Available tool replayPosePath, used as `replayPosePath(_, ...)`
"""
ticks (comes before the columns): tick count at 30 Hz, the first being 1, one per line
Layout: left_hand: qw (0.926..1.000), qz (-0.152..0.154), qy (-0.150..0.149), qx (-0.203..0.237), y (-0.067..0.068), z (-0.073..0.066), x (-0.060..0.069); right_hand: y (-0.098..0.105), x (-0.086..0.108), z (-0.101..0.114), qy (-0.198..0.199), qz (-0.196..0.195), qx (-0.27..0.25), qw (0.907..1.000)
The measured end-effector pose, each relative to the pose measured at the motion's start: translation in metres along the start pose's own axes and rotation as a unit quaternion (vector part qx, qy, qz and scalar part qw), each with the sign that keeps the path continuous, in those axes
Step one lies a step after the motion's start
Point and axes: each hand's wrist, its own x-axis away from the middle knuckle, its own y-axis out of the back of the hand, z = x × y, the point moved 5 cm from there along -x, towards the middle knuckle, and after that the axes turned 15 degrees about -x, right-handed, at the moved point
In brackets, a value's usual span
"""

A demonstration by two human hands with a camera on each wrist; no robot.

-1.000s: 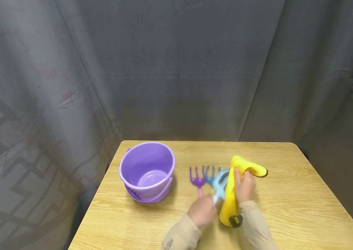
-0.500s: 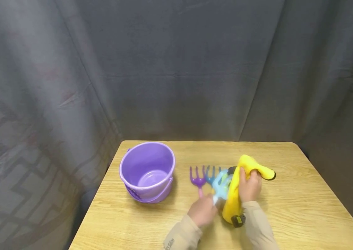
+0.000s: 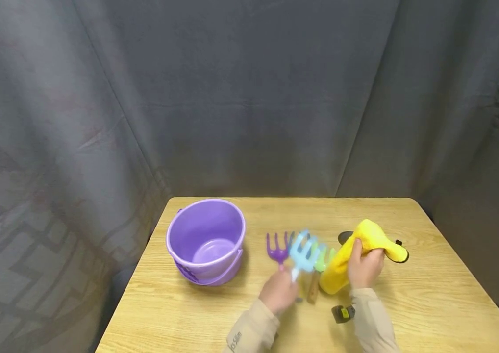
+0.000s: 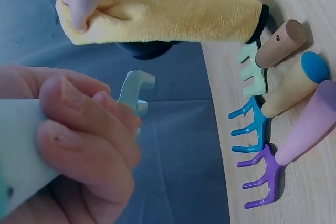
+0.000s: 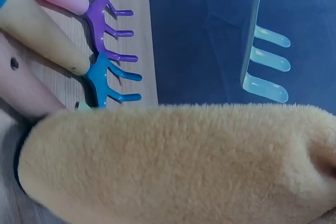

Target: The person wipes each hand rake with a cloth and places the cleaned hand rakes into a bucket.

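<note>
Yellow cloth (image 3: pixel 342 267), shifted rightward, is gripped by the right hand (image 3: pixel 364 267); a pale-blue rake (image 3: pixel 304 256), by the left hand (image 3: pixel 279 290); between their fingers, a green rake (image 3: pixel 321 265) is bared.

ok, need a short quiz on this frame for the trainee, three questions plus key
1. What does the left hand grip?
2. True or false: the yellow cloth is inside the purple bucket.
3. Of the three rakes lying on the table, which head colour is in the middle? a) purple b) green c) blue

Key:
1. The light-blue rake.
2. False: the right hand grips the yellow cloth, apart from the purple bucket.
3. c
</note>
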Motion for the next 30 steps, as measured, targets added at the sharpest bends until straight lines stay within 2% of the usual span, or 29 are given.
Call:
replayPosePath(2, 0.9999, 0.002, 0.002, 0.015, 0.001, 0.001, -0.002, 0.0, 0.002, 0.002, 0.016, 0.002, -0.009, 0.9998)
replayPosePath(5, 0.9993, 0.002, 0.002, 0.037, 0.004, 0.0, -0.004, -0.002, 0.005, 0.009, 0.08, 0.021, -0.013, 0.9965)
replayPosePath(6, 0.9989, 0.003, 0.003, 0.046, 0.005, 0.0, -0.005, -0.004, 0.007, 0.011, 0.112, 0.033, -0.013, 0.9931)
replayPosePath(8, 0.998, 0.008, 0.011, 0.062, 0.006, 0.0, -0.006, -0.009, 0.012, 0.017, 0.194, 0.051, -0.017, 0.9795)
replayPosePath(10, 0.9977, 0.009, 0.015, 0.066, 0.005, 0.0, -0.007, -0.014, 0.02, 0.023, 0.285, 0.058, -0.024, 0.9566)
replayPosePath(12, 0.9984, 0.003, 0.011, 0.056, 0.006, -0.001, -0.008, -0.02, 0.028, 0.028, 0.37, 0.066, -0.03, 0.9263)
replayPosePath(14, 0.9991, -0.008, -0.003, 0.043, 0.007, -0.003, -0.009, -0.025, 0.036, 0.033, 0.434, 0.079, -0.032, 0.897)
replayPosePath(16, 0.9991, -0.019, -0.018, 0.032, 0.007, -0.006, -0.01, -0.031, 0.044, 0.036, 0.477, 0.105, -0.024, 0.8723)
replayPosePath(18, 0.9988, -0.029, -0.035, 0.02, 0.008, -0.008, -0.01, -0.037, 0.05, 0.038, 0.498, 0.138, -0.013, 0.8561)
replayPosePath(21, 0.9976, -0.041, -0.055, -0.009, 0.009, -0.011, -0.009, -0.045, 0.059, 0.039, 0.505, 0.201, 0.004, 0.8395)
replayPosePath(24, 0.9948, -0.057, -0.069, -0.049, 0.011, -0.013, -0.007, -0.052, 0.066, 0.038, 0.495, 0.269, 0.024, 0.8262)
replayPosePath(27, 0.9935, -0.063, -0.071, -0.063, 0.012, -0.014, -0.006, -0.057, 0.07, 0.035, 0.468, 0.325, 0.045, 0.8208)
replayPosePath(30, 0.993, -0.065, -0.072, -0.068, 0.013, -0.014, -0.006, -0.059, 0.07, 0.03, 0.435, 0.356, 0.061, 0.8251)
